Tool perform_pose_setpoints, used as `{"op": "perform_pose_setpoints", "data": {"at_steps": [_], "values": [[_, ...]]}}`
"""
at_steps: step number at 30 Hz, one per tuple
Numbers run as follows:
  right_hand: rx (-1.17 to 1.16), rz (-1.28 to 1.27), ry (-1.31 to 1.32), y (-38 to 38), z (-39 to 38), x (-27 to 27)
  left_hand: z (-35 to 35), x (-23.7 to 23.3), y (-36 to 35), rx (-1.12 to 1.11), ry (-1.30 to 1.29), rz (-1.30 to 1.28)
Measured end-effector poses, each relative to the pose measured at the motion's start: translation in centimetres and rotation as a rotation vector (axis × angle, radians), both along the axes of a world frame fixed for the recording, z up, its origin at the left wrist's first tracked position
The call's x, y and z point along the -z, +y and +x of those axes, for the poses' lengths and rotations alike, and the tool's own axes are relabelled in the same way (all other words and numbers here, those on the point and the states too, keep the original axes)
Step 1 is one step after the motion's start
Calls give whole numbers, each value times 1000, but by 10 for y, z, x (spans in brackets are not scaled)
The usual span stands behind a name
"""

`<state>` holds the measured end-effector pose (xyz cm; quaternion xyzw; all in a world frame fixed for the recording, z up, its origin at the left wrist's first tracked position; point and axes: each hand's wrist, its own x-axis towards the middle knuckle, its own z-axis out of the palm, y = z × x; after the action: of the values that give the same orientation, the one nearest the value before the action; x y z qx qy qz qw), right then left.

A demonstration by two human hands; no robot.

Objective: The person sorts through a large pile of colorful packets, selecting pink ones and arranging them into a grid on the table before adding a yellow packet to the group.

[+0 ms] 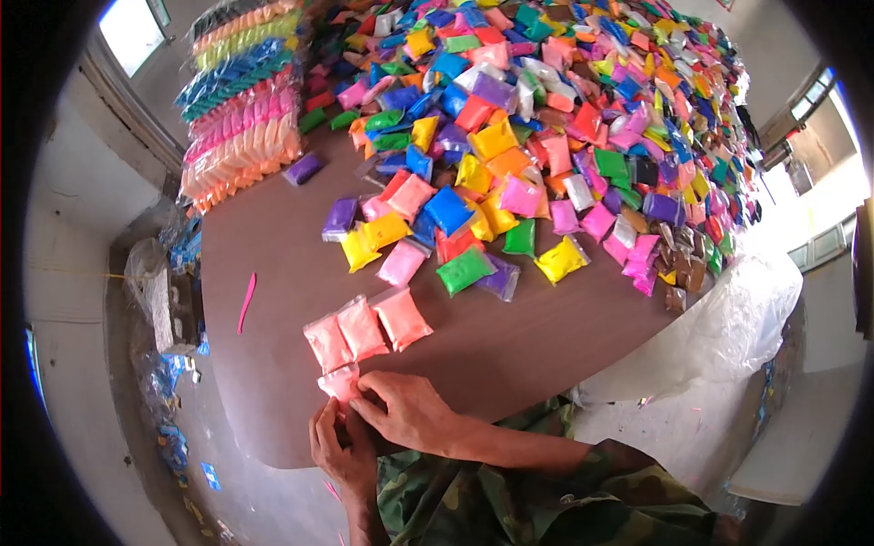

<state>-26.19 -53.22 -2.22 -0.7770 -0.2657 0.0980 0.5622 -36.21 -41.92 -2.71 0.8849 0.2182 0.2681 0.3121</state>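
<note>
My right hand (407, 409) has its thumb and forefinger drawn narrow at the right edge of a small salmon-pink packet in clear plastic film (340, 382). My left hand (342, 448) is curled at its near side; I cannot tell how firmly those fingertips grip. The packet is at the near left of the brown tabletop (273, 382), just nearer me than three matching salmon-pink packets (361, 329) laid side by side. To handle it well, I should pinch the film edges rather than press the soft-looking middle, and keep my knuckles off that row. The large heap of many-coloured packets (546, 118) lies farther off, to the right.
</note>
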Motion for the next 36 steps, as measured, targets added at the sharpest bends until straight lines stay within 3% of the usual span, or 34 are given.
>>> {"op": "perform_pose_setpoints", "data": {"at_steps": [8, 11, 14, 15, 18, 23, 26, 30, 34, 36], "values": [[-7, -136, 88, -54, 15, -29, -6, 7, 3, 0, 12, 17], [162, -216, -3, -94, 54, -48, -6, 7, 2, -6, -45, -45], [393, -300, -152, -137, 114, -57, -15, 24, 13, -116, -159, -366], [515, -305, -217, -149, 134, -56, -4, -11, -6, -154, -78, -393], [676, -294, -526, -191, 215, -33, -12, 0, 9, -139, -30, -575], [858, -483, -597, -206, 284, -26, -7, -3, 8, -150, -37, -566], [859, -642, -447, -201, 297, -23, -5, -7, 8, -150, -22, -583], [865, -572, -500, -199, 280, -39, -1, -18, 4, -147, -82, -567], [794, -387, -482, -204, 222, -59, 4, -46, -5, -291, -76, -562], [734, -338, -667, -201, 185, -67, 4, -52, -12, -214, -128, -413]]}}
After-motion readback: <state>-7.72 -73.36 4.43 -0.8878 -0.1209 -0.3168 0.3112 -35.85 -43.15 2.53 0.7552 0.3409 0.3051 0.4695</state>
